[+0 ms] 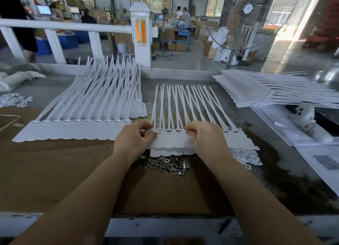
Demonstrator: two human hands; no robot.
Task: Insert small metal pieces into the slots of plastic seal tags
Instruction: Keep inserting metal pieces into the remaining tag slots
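A strip of white plastic seal tags lies in front of me, its long tails fanning away toward the back. My left hand rests curled on the strip's left end, thumb and fingertips pinched at a slot; whether a metal piece sits between them is hidden. My right hand is curled over the tag heads further right, fingertips pressing at a slot. A heap of small metal pieces lies just below the strip, between my wrists.
A finished strip of tags lies left, with more stacked behind it. A tall stack of tag strips sits at the right back. Small white plastic parts pile at the right and far left. Brown cardboard covers the bench.
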